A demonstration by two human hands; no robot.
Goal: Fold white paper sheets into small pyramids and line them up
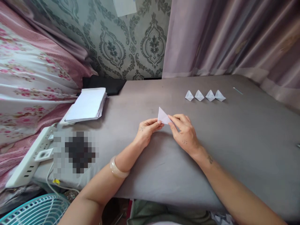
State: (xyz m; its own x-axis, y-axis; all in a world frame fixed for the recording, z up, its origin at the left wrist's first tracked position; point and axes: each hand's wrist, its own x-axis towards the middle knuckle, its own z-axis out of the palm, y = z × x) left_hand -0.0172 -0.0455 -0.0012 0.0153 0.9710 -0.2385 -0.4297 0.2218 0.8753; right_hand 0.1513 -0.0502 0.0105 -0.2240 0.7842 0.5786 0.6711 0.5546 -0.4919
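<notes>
A small white folded paper triangle [163, 117] is held up over the grey-covered table, its point upward. My left hand [148, 128] pinches its lower left corner between thumb and fingers. On the opposite side, my right hand [184, 129] grips the right corner, thumb in front and fingers behind. Further back to the right, several folded white paper shapes [199, 96] stand in a row, each with a peak on top. Neither hand touches them.
A thick stack of white paper [87, 104] lies at the left, with a black flat item [114, 86] behind it. Nearer are a white power strip [30, 159] with plugs and a turquoise fan [39, 209]. A thin stick [238, 91] rests at the far right.
</notes>
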